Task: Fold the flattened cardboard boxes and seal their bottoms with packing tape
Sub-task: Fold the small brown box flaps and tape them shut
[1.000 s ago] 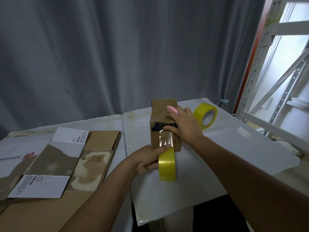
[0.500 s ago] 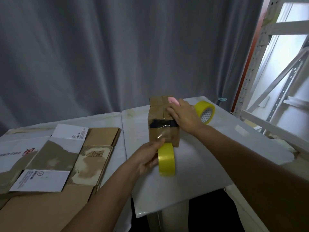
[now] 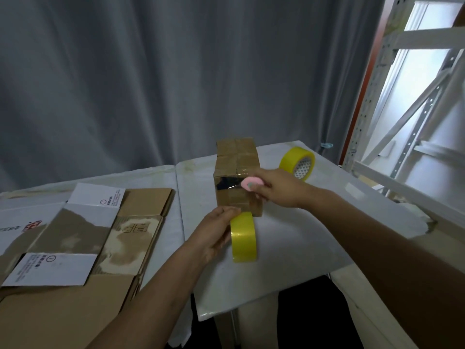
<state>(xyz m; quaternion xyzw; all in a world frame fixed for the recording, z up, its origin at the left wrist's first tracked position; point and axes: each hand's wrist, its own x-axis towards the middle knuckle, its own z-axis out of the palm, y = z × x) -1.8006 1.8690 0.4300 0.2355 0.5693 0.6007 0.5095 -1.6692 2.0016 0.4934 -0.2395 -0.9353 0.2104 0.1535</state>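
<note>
Slid down from the top of the folded box [image 3: 237, 177] to its near taped face: right hand [image 3: 276, 188], fingers curled round a small pink cutter [image 3: 251, 183] at the stretched tape. Standing upright mid-table [image 3: 314, 248], probably light and hollow, stiff along the edges, slick where taped; best steadied by the corners. Just below, left hand [image 3: 214, 235] gripping the yellow tape roll [image 3: 244, 236]. Further right, a spare roll [image 3: 298, 162]; far left, flattened boxes [image 3: 83, 235] waiting.

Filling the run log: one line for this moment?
left hand: holds tape roll | right hand: holds pink cutter at box | tape uncut
</note>
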